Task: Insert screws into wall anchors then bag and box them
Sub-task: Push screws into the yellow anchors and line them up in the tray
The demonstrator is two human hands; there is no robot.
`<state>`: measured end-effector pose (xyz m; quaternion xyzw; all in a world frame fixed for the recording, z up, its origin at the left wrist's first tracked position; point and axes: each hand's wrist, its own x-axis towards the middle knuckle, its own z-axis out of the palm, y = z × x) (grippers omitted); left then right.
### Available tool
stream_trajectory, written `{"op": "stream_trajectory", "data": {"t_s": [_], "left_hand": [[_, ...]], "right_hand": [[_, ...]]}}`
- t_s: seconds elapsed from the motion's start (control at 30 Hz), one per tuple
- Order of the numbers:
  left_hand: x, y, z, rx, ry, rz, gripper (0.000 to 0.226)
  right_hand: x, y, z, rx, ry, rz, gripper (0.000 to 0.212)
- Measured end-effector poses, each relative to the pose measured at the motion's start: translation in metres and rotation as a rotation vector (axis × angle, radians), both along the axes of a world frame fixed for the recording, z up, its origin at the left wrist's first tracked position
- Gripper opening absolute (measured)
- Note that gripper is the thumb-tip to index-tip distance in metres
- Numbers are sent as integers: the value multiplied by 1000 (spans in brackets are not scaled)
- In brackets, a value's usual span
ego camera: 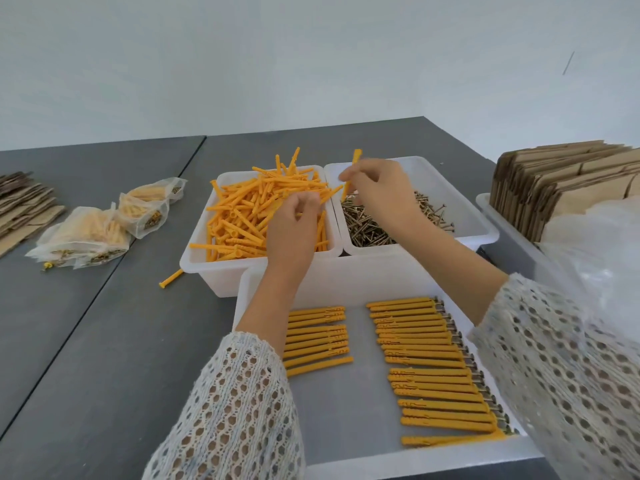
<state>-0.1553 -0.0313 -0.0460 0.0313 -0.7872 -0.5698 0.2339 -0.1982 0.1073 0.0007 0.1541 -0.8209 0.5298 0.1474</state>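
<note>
A white bin [197,251] at centre holds a heap of loose orange wall anchors [242,216]. Right beside it, a second white bin [464,202] holds a pile of brass screws [370,223]. My left hand [294,223] reaches into the anchor heap with curled fingers, seemingly pinching an anchor. My right hand [377,188] hovers over the screw bin and holds one orange anchor [351,174] nearly upright. In the near white tray [346,403] lie two rows of anchors fitted with screws, a short left row [317,337] and a long right row [429,368].
Filled clear bags [104,226] of anchors lie on the grey table at left, beside flattened cardboard [24,209]. One loose anchor [170,278] lies in front of the anchor bin. At right, a tray holds stacked flat cartons [561,181] and crumpled clear plastic bags [602,251].
</note>
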Motion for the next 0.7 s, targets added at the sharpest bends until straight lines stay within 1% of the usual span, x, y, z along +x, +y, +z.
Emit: {"op": "stream_trajectory", "data": {"t_s": [0.07,0.1,0.17,0.27,0.37,0.43,0.5,0.53,0.57,0.63,0.67,0.7], "left_hand": [[0,0,-1,-99,-23,-25,33],[-1,-1,0,-93,-27,-43,39],[2,-2,1,-19,-17,-82,48],[2,-3,2,-32,-31,-116,48],[-1,-4,1,6,-8,-144,43],[-3,-4,0,36,20,-92,42],[-5,-4,0,124,23,1,41],[-6,-5,0,188,24,32,40],[-7,-5,0,239,34,58,40],[-6,-6,0,256,80,95,37],[-5,-6,-1,224,106,101,35],[-5,-5,-2,170,124,99,33]], "right_hand": [[20,-7,-2,85,58,103,29],[28,-10,-6,148,92,139,28],[39,-14,-16,270,157,189,24],[42,-17,-28,380,158,258,19],[42,-15,-30,371,122,311,19],[39,-10,-25,272,60,324,24],[30,1,-20,106,3,239,28],[22,9,-19,58,3,145,27],[13,18,-20,72,16,26,24],[-5,43,-27,256,12,-230,22],[-12,55,-32,348,-26,-332,21],[-18,66,-38,399,-85,-394,19]]}}
